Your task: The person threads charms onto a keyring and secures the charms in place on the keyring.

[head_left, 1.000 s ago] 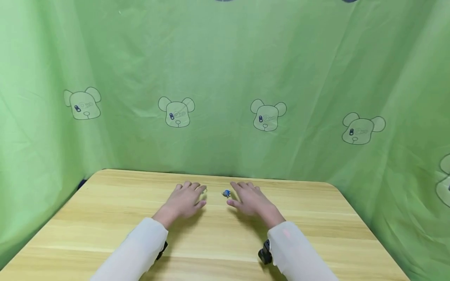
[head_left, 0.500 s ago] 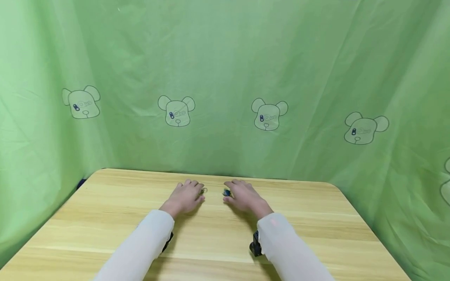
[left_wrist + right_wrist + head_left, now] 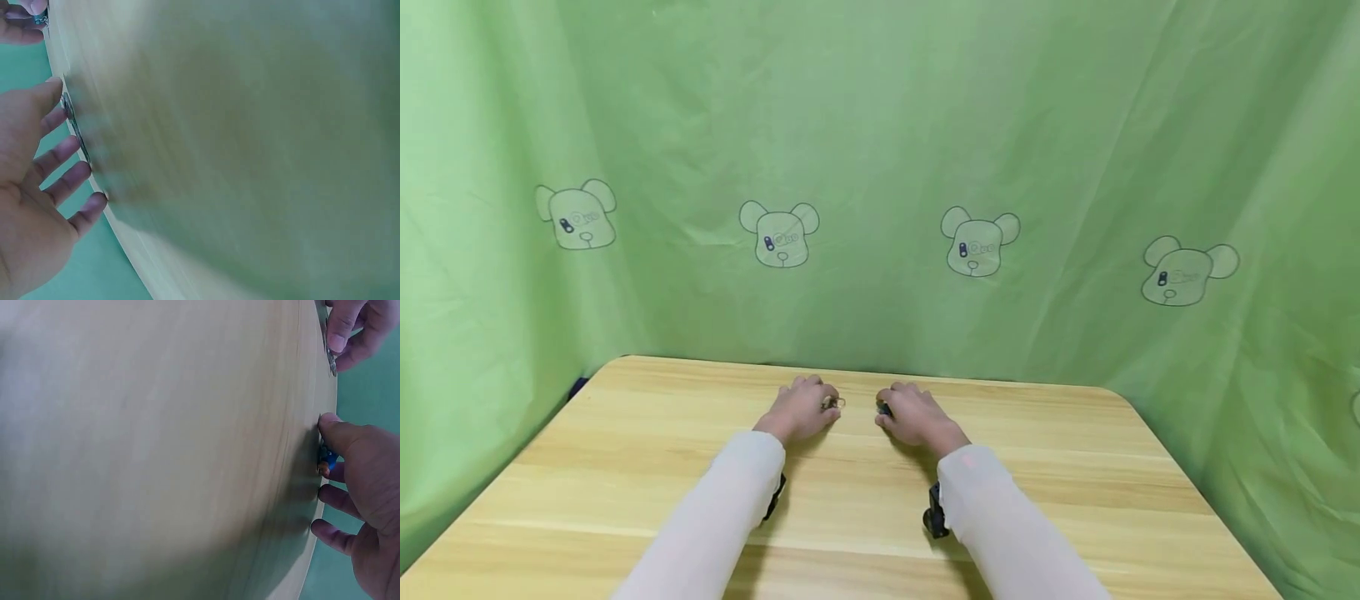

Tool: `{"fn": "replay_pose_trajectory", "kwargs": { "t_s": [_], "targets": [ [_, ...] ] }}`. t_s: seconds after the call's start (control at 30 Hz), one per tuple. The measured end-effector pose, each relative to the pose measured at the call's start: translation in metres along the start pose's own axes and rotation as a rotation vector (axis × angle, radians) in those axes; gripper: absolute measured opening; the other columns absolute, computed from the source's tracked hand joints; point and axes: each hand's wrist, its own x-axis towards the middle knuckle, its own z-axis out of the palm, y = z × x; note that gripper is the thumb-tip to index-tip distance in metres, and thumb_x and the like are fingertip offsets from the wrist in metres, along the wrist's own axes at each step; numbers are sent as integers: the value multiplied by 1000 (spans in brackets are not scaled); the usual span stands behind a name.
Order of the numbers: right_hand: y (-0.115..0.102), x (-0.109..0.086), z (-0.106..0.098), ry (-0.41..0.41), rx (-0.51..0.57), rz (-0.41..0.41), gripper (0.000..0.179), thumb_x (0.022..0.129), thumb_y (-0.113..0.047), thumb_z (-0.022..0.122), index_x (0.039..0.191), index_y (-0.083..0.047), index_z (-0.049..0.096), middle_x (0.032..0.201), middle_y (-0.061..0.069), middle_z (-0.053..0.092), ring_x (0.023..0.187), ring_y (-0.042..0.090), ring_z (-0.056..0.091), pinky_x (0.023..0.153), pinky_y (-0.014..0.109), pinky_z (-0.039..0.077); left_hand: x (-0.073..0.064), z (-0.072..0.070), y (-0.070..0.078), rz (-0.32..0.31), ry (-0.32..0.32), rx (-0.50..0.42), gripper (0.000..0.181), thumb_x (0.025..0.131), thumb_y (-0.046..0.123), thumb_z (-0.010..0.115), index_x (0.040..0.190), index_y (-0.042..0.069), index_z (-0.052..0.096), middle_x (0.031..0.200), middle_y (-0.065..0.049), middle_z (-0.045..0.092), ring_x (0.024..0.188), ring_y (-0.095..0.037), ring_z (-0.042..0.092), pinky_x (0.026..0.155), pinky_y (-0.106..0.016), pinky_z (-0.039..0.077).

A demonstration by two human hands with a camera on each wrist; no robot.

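My left hand (image 3: pixel 802 408) is low over the far part of the table, fingers bent downward. By its thumb and index finger lies a small metal ring (image 3: pixel 839 402) joined to a darker piece. In the left wrist view this metal piece (image 3: pixel 76 128) lies flat, its edge beside spread fingertips. To the right, my right hand (image 3: pixel 913 414) comes down over a small blue trinket (image 3: pixel 884 409), mostly covered from above. The right wrist view shows the trinket (image 3: pixel 327 459), blue with an orange part, between thumb and index finger. Neither hand visibly pinches its item.
The wooden table (image 3: pixel 850 517) has rounded far corners. Behind it hangs a green curtain (image 3: pixel 880 150) printed with bear heads. Black wrist cameras sit under both sleeves, the right one (image 3: pixel 935 512) just above the tabletop.
Both hands have lowered and drawn inward, the right moving left over the blue trinket. Thumbs and fingers have come nearer each other around the small items.
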Motion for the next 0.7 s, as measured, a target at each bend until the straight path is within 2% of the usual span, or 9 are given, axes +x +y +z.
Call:
{"fn": "replay_pose_trajectory", "kwargs": {
  "t_s": [0.2, 0.43, 0.6, 0.7],
  "targets": [
    [0, 4, -1, 2, -5, -4, 17, 102, -27, 66, 111, -13, 69, 107, 4, 65, 101, 26, 62, 88, 50, 53, 6, -2, 6, -35, -7, -58, 23, 100, 31, 69, 116, 17, 73, 124, -6, 62, 120, -30, 50, 100, -53, 41],
    [2, 6, -3, 4, -31, -48, 8, 101, -23, 67, 101, -15, 69, 100, 1, 65, 93, 22, 64, 81, 43, 55, 12, -5, 8, -73, -11, -139, 12, 99, 25, 70, 101, 14, 73, 107, 0, 66, 112, -30, 53, 97, -54, 42],
    [1, 6, -7, -3, -38, -45, 7, 101, -21, 67, 98, -15, 69, 96, 0, 63, 88, 19, 62, 78, 40, 54, 13, -11, 12, -147, -45, -225, 9, 95, 20, 74, 96, 12, 71, 98, 4, 68, 109, -30, 53, 105, -59, 36],
    [0, 7, -6, 5, -51, -47, 6, 101, -20, 67, 96, -15, 68, 94, 0, 62, 87, 19, 61, 77, 39, 54, 14, -11, 12, -188, -68, -229, 10, 91, 19, 77, 95, 13, 71, 99, 4, 68, 107, -30, 52, 103, -57, 37]
  ]
}}
